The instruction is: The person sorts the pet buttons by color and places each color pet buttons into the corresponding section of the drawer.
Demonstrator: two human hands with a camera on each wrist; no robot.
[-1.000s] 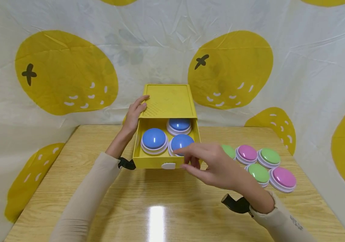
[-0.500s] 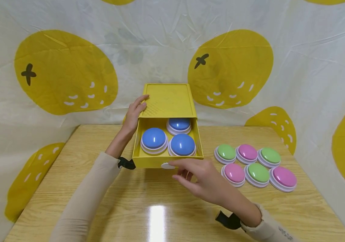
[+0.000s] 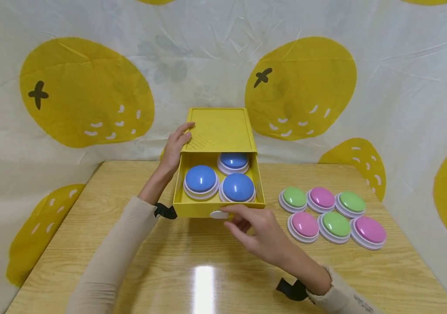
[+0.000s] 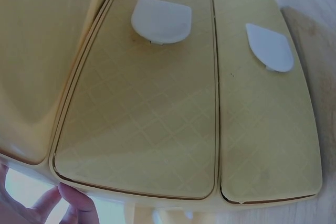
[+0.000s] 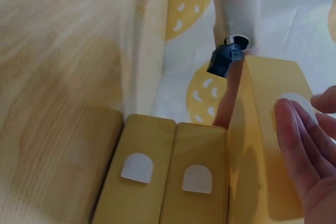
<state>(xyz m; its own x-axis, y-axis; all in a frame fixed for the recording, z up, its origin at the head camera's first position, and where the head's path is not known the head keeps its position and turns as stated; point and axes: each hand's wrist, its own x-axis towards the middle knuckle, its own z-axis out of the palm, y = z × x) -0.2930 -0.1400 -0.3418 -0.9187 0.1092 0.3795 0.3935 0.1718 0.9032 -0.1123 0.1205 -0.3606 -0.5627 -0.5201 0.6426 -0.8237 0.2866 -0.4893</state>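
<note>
A yellow drawer unit [image 3: 219, 128] stands at the back middle of the table, its top drawer [image 3: 189, 211] pulled out. Several blue dome push buttons on white bases sit inside: one front left [image 3: 200, 179], one front right [image 3: 238, 188], one farther back [image 3: 234, 160], partly under the top. My left hand [image 3: 174, 148] rests against the unit's upper left side, fingers reaching over the top edge. My right hand [image 3: 260, 231] is at the drawer front, its index fingertip touching beside the white handle [image 3: 218, 214]. In the right wrist view its fingers [image 5: 302, 140] lie extended along that front.
Several pink and green push buttons stand in two rows on the right of the wooden table [image 3: 160, 270], such as a pink one [image 3: 305, 224] and a green one [image 3: 352, 202]. Lower drawers [image 4: 142, 98] are flush. A patterned curtain [image 3: 203, 56] hangs behind.
My right hand has moved from above the front right blue button down and left to the drawer handle. The left hand, drawer and buttons have stayed put.
</note>
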